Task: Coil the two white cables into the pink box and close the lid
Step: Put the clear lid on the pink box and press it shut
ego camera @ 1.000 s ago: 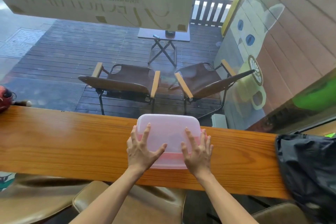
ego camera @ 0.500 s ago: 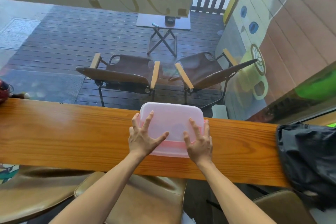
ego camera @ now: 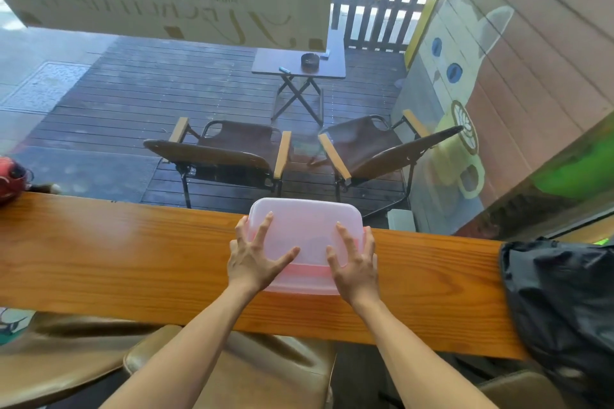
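Wooden tabletop is seen running left-right along a window, w/ a deck, two folding chairs and a small folding table visible outside. A black bag is lying on the tabletop well to the right of the right hand.

The pink box is placed on the tabletop directly under both hands, w/ its translucent lid laid on top. The long axis of the box is set left-right, i.e. across the line of the forearms. The left hand is spread flat on the left part of the lid, fingers apart, thumb angled toward the middle; the right hand is spread likewise on the right part, fingers reaching toward the far right corner. Nothing is clamped by either hand: both are open, palms down, pressed or rested on the lid. Neither hand is clearly nearer; the box is shared about evenly btwn them.

The white cables can't be made out through the lid; only a faint shadow is seen inside, so they are presumed stowed. A pink strip of the box wall is shown below the lid's near edge, btwn the two wrists, so the near side is judged possibly not fully seated. The step in hand is judged to be pressing the lid shut. For the next move, downward pressure is prob. needed along the near edge and at the corners just beyond the fingertips.
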